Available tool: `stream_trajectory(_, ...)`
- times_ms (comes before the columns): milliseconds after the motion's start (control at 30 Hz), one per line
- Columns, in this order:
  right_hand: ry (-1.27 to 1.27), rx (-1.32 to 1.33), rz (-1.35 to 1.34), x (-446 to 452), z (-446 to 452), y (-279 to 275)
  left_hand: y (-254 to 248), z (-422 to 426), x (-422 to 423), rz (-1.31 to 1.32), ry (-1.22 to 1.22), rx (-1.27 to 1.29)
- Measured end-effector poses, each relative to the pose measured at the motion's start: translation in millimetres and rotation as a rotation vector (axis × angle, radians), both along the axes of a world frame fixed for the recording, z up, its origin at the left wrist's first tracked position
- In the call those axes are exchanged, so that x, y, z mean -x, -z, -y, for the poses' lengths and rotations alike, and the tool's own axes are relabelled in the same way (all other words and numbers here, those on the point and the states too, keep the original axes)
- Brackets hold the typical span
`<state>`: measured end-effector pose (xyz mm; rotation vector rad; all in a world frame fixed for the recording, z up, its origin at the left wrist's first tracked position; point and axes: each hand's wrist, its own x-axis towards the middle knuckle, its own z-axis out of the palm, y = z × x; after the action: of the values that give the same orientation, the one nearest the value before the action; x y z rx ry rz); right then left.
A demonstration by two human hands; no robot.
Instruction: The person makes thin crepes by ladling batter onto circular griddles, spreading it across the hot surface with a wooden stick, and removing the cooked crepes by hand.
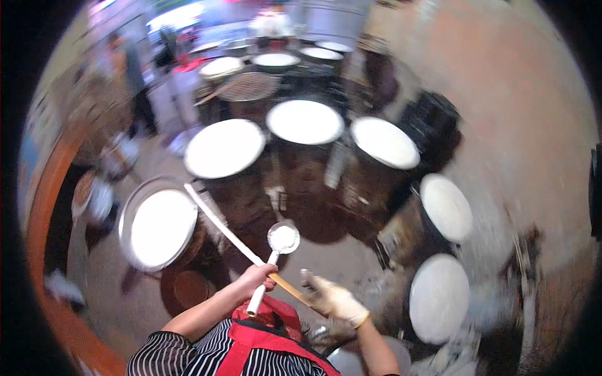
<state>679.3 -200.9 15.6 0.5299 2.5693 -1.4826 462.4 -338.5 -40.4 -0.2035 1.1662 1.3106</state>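
Observation:
My left hand point(258, 276), bare, is closed around two crossing handles. One belongs to a ladle point(283, 238) with a round bowl holding something white and a pale handle whose end sticks out below my fist. The other is a long stick point(226, 229), white on its upper length and wooden yellow lower down, slanting toward the upper left. My right hand point(338, 302) wears a cream work glove with greyish fingertips. Its fingers look stretched out and apart beside the stick's lower end, partly blurred. Whether the glove touches the stick I cannot tell.
Several wide vats point(304, 122) filled with white stand in an arc around me, one in a metal basin point(128, 241) at left. A round mesh rack point(251, 86) lies beyond. A person point(135, 78) stands far left. A black crate point(429, 119) sits at right.

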Motion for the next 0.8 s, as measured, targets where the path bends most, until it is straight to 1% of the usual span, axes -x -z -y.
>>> stream_trajectory(33, -0.193, -0.261, -0.069, 44, 16, -23, 2, 9, 14, -0.016, -0.071, -0.014)
stream_trajectory(67, -0.288, -0.365, -0.113, 74, 29, 4, -3, 18, 20, -0.069, -0.157, -0.064)
stream_trajectory(133, -0.306, -0.308, 0.132, 152, 57, 12, -1, 48, 52, -0.172, -0.279, -0.084)
stream_trajectory(167, -0.247, -0.235, -0.104, 175, 66, 37, 12, 71, 74, -0.096, -0.389, -0.164)
stream_trajectory(200, -0.24, -0.204, -0.082, 200, 74, 42, 26, 98, 97, -0.025, -0.491, -0.251)
stream_trajectory(233, -0.236, -0.189, -0.183, 271, 112, 73, 33, 151, 172, -0.069, -0.615, -0.128)
stream_trajectory(267, -0.23, -0.16, -0.29, 298, 119, 105, 62, 178, 208, -0.146, -0.689, -0.063)
stream_trajectory(300, -0.137, 0.007, -0.21, 323, 128, 109, 84, 203, 241, -0.264, -0.775, 0.004)
stream_trajectory(333, -0.12, -0.032, -0.049, 362, 137, 106, 111, 229, 286, -0.449, -0.801, 0.175)
stream_trajectory(367, -0.169, -0.065, -0.066, 393, 137, 119, 129, 253, 320, -0.817, -0.639, 0.496)
stream_trajectory(400, -0.216, -0.098, -0.069, 409, 134, 142, 177, 279, 348, -1.574, -0.562, 0.808)
stream_trajectory(433, -0.281, -0.267, -0.173, 424, 135, 165, 213, 308, 383, -1.416, -0.334, 1.082)
stream_trajectory(467, -0.339, -0.34, -0.076, 453, 141, 169, 230, 341, 416, -1.598, -0.048, 1.072)
stream_trajectory(500, -0.398, -0.315, -0.009, 456, 135, 171, 222, 346, 425, -1.642, 0.353, 0.972)
stream_trajectory(533, -0.457, -0.296, 0.049, 479, 137, 171, 215, 356, 452, -1.655, 0.738, 0.839)
stream_trajectory(600, -0.501, -0.293, -0.007, 531, 159, 165, 182, 376, 504, -1.658, 0.762, 0.793)
stream_trajectory(633, -0.52, -0.287, -0.027, 552, 171, 165, 178, 384, 517, -1.655, 0.779, 0.763)
stream_trajectory(667, -0.542, -0.335, -0.072, 574, 182, 172, 212, 398, 521, -1.732, 0.456, 0.86)
stream_trajectory(700, -0.563, -0.378, -0.137, 585, 185, 183, 237, 384, 506, -1.481, 0.182, 0.996)
stream_trajectory(733, -0.578, -0.421, -0.192, 607, 197, 199, 322, 370, 501, -1.272, -0.021, 1.051)
stream_trajectory(767, -0.628, -0.501, -0.045, 627, 208, 212, 402, 356, 497, -1.076, -0.242, 1.1)
stream_trajectory(800, -0.673, -0.583, 0.102, 641, 214, 229, 458, 346, 502, -0.999, -0.195, 0.83)
